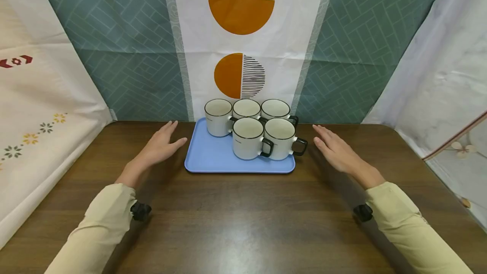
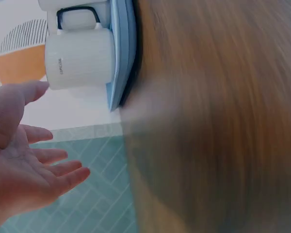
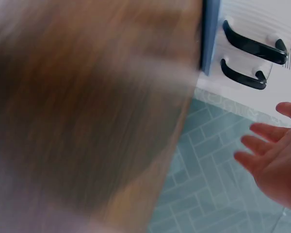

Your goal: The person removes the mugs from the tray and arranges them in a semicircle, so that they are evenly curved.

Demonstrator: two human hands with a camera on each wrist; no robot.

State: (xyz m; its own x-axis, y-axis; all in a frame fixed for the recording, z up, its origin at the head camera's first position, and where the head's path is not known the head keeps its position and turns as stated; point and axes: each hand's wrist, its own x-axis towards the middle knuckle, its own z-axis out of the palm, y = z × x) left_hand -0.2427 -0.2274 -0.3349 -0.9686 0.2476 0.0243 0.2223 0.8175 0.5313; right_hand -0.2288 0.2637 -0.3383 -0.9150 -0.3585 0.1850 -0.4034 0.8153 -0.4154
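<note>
Space separates the wide, empty left hand (image 1: 158,145) and right hand (image 1: 338,149) from a blue rectangular tray (image 1: 210,155) bearing five white cylindrical mugs (image 1: 246,147). Seemingly positioning; gripping would need closing inward.

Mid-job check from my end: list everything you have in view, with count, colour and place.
mugs: 5, white with black rims and handles, upright on the tray, three in back and two in front
tray: 1, light blue, towards the back of the table
table: 1, brown wood grain, under the tray
back cloth: 1, green and white with orange-and-black circles, behind the table
left cloth: 1, cream with coloured motifs, left side
right cloth: 1, whitish with a brown stripe, right side
wrist devices: 2, black, one at each wrist
sleeves: 2, pale yellow, on both forearms
left hand: 1, left of the tray, holding nothing
right hand: 1, right of the tray, holding nothing
</note>
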